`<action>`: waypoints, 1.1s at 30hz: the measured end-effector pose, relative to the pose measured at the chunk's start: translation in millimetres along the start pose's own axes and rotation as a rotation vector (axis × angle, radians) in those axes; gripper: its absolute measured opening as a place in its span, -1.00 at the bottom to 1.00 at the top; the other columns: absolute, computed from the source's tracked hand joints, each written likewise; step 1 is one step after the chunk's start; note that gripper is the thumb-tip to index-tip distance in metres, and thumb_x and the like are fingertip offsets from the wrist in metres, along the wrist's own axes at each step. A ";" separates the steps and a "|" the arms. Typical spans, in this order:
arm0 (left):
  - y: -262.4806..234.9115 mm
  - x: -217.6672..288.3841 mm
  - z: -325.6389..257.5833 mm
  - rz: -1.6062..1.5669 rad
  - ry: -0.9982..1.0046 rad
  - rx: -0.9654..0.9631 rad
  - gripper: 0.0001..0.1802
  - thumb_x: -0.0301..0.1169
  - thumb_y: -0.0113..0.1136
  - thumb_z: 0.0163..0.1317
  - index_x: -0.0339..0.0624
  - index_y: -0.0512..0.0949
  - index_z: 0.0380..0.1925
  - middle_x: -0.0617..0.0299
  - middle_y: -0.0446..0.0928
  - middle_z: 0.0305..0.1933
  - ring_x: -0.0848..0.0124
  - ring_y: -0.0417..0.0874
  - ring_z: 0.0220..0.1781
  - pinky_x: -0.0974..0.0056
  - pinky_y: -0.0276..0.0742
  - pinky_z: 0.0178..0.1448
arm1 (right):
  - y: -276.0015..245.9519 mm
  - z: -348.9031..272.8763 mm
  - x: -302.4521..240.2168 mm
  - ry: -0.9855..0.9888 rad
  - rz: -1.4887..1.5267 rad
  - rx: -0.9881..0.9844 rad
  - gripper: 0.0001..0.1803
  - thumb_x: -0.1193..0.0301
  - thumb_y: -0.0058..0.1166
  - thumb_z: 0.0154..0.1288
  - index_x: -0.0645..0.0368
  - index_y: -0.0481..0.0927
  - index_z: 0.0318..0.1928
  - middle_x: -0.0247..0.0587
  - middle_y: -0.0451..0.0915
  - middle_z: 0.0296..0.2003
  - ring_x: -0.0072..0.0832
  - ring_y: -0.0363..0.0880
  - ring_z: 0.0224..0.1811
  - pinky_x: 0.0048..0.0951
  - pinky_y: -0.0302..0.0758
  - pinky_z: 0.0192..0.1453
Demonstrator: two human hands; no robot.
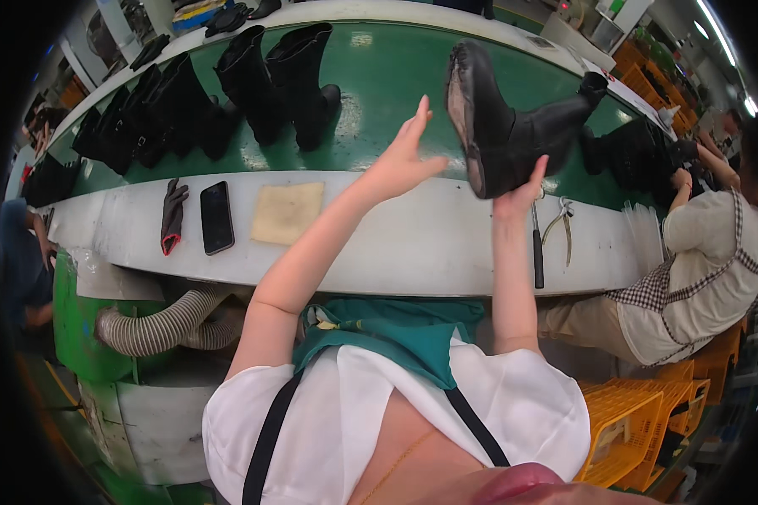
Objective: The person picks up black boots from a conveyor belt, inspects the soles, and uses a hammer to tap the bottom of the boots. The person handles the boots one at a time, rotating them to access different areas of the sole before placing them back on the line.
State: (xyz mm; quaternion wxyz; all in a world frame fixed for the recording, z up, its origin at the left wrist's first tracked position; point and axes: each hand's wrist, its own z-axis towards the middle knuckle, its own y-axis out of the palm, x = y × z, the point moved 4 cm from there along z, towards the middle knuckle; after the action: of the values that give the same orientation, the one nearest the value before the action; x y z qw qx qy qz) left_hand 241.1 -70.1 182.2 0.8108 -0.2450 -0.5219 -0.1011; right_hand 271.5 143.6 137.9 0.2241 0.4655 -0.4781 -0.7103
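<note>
A black boot (522, 135) is held up over the bench edge in my right hand (520, 192), whose fingers grip it from below. Its toe points up, its brownish underside faces left, and the shaft stretches away to the right. My left hand (404, 164) is empty, fingers stretched out and apart, just left of the boot's underside and not touching it. Below the boot, pincers (558, 229) and a tool with a black handle (537, 257) lie on the white bench edge (429, 236).
Several black boots (299, 84) stand along the green bench surface (387, 76) at the left. A pale yellow cloth (286, 213), a phone (217, 219) and a dark glove (173, 215) lie nearer. At right, a co-worker (707, 244) handles dark boots (636, 156); yellow crates (623, 425) stand below.
</note>
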 end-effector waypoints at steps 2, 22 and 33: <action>-8.4 -28.2 -17.6 0.029 -0.093 -0.044 -0.07 -0.24 0.12 0.25 -0.03 -0.23 0.48 -0.07 0.01 0.48 0.06 0.04 0.51 0.01 0.08 0.47 | 10.2 34.2 -27.8 -0.366 -0.270 0.059 -0.44 0.15 0.10 0.34 0.27 0.39 0.20 -0.08 0.45 0.18 -0.24 0.49 0.13 -0.20 0.41 0.27; -185.5 -177.1 21.9 0.122 -0.183 0.573 0.03 -0.02 0.43 -0.02 -0.34 0.16 0.34 -0.08 0.41 0.23 0.18 0.44 0.26 0.21 0.35 0.28 | -83.6 67.7 -50.9 0.177 -0.966 -0.097 0.03 0.27 0.06 0.36 0.15 -0.51 0.45 0.13 -0.02 0.41 -0.25 0.08 0.45 -0.31 0.03 0.51; -153.9 -115.3 -9.9 -0.451 -0.329 0.588 -0.36 -0.06 0.16 0.30 -0.25 0.28 0.21 0.13 0.48 0.14 0.29 0.60 0.06 0.06 0.66 -0.10 | -81.3 -46.2 -33.8 0.176 -1.045 -0.188 -0.26 0.27 -0.14 0.47 0.07 -0.21 0.48 0.15 0.11 0.37 -0.21 0.15 0.43 -0.31 0.11 0.49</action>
State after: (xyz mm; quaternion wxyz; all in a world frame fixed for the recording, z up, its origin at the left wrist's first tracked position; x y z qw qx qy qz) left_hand 134.2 -217.9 120.5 0.7094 0.1048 -0.6921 -0.0822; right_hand 338.0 183.7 75.7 -0.0792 0.6771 -0.0963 -0.7253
